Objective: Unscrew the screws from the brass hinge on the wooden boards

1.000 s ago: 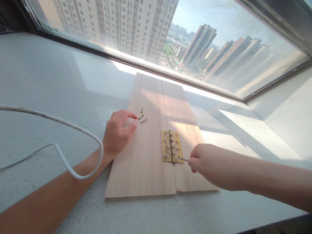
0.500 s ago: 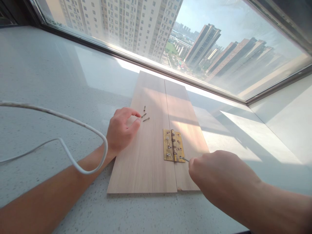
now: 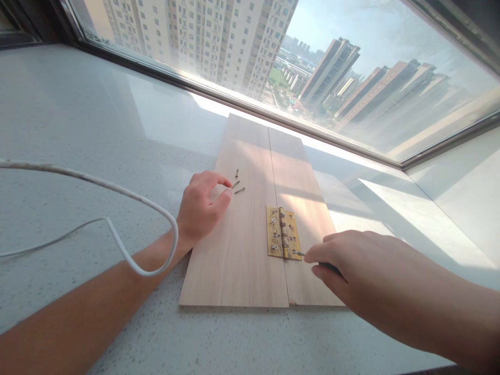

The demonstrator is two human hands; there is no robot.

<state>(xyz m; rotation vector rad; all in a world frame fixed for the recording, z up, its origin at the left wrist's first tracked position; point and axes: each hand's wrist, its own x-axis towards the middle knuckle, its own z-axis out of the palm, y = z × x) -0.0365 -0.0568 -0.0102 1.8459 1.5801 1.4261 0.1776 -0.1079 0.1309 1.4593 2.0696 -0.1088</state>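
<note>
Two pale wooden boards (image 3: 238,245) lie side by side on a speckled white sill. A brass hinge (image 3: 282,233) spans their seam near the front. My right hand (image 3: 351,265) is closed round a thin screwdriver (image 3: 299,253) whose tip meets the hinge's lower right corner. My left hand (image 3: 203,208) rests on the left board's edge, thumb and forefinger pinched at a loose screw (image 3: 235,183). Two more loose screws (image 3: 239,190) lie just beside it.
A white cable (image 3: 117,190) loops over my left forearm and across the sill (image 3: 78,130). A wide window (image 3: 273,57) with a dark frame runs along the back. A white side wall (image 3: 461,187) rises at the right.
The view has drifted a little left, so boards and hinge sit further right in frame. My right hand has turned and opened its grip slightly on the screwdriver. My left hand stays at the screws.
</note>
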